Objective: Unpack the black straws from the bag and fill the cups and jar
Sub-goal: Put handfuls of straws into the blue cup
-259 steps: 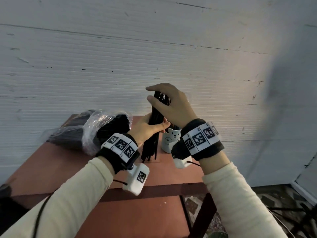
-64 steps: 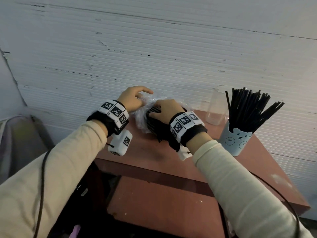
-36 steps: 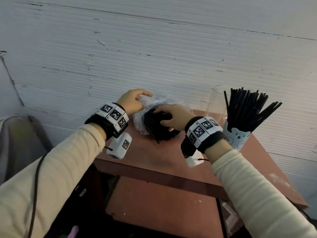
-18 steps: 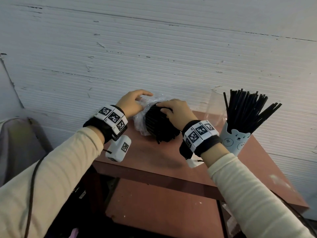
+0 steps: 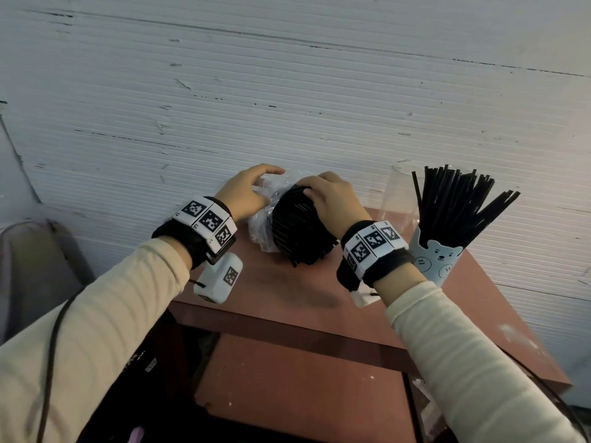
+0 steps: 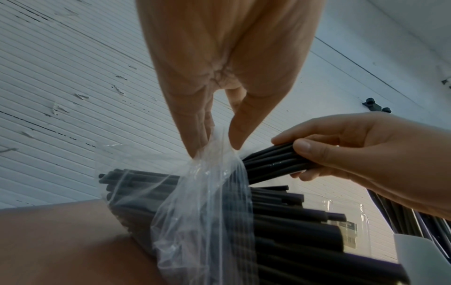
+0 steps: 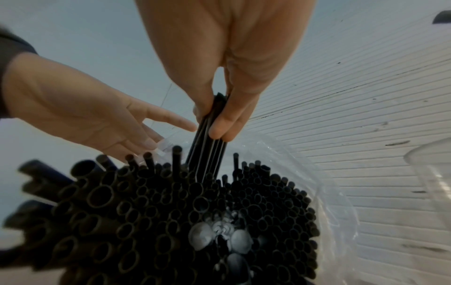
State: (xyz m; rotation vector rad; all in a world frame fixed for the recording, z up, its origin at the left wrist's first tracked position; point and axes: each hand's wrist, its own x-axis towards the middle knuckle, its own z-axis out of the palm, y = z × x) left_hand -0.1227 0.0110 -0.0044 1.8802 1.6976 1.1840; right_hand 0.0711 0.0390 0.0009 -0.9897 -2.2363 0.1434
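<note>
Black straws [image 5: 300, 225] fill most of the clear plastic bag [image 5: 260, 225] lying on its side on my red-brown table [image 5: 287, 292], open end toward me, so the bulk of the unpacking is left. My left hand [image 5: 246, 195] pinches a fold of the bag's plastic between thumb and fingertips [image 6: 195, 142] and holds the mouth steady. My right hand [image 5: 332, 199] grips a small handful of straws [image 7: 209, 138] at the top of the pile, thumb on one side and fingers [image 7: 219, 127] on the other; their far ends are among the rest in the bag, so I judge this handful not yet drawn free.

Done so far, as I read it: the pale blue bear cup [image 5: 435, 260] at the right of the table stands packed with straws [image 5: 457, 206] fanning out above its rim. Just behind it, by the white wall [image 5: 287, 91], stands a clear container [image 5: 398, 199], which looks empty. Whether it is the jar or another cup I cannot tell, and I see no further vessel. I reckon the work is under halfway, with the clear container the likely home for this handful.
</note>
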